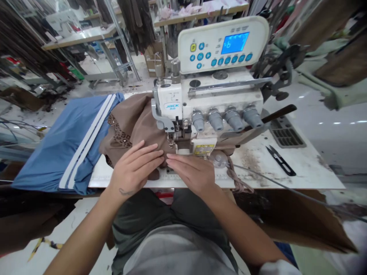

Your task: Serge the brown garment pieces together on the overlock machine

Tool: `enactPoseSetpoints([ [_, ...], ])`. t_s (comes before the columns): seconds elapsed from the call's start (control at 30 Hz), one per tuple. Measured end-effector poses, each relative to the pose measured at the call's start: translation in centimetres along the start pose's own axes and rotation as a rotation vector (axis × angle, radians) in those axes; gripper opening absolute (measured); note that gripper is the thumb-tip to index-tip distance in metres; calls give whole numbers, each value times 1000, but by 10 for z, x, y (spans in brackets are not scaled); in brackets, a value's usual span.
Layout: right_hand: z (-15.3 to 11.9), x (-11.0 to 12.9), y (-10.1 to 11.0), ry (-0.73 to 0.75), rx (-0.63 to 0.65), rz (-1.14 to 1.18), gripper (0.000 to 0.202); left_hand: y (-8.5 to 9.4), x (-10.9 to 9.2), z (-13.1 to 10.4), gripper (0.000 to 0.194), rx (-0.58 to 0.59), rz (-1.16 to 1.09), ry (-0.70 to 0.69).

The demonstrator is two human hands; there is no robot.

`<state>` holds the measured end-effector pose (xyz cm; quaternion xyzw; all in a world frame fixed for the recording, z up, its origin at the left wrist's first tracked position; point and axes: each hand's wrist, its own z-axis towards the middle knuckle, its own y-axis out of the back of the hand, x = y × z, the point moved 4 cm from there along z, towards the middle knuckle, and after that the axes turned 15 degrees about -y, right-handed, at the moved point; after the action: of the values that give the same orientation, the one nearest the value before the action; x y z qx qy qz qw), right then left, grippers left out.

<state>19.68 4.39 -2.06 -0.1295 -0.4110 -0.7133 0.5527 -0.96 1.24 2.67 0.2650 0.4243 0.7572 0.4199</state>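
Brown fabric [137, 118] with a leopard-print part lies on the white table, its edge running to the needle area of a white sewing machine [169, 95]. My left hand [139, 164] rests flat on this fabric, fingers stretched toward the presser foot [171, 143]. Just in front of the foot, my right hand [193, 172] lies with its fingers extended and its fingertips close to those of my left hand. Whatever is beneath the right fingers is hidden.
Blue fabric with white stripes [65, 141] covers the table's left end. On the right are black thread snips [281, 160], a grey tray [286, 131] and a thin cable [272, 183]. A control panel [223, 44] with a lit screen tops the machine.
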Motion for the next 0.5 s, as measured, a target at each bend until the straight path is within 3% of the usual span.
enactPoseSetpoints([
  [0.17,4,-8,-5,-65,20,10,26,3,34,12,45,120,8,13],
  [0.33,-13,1,-6,-124,73,192,29,7,70,31,39,211,41,112],
  [0.5,-34,-8,-34,-414,255,348,16,17,81,26,41,256,107,211],
])
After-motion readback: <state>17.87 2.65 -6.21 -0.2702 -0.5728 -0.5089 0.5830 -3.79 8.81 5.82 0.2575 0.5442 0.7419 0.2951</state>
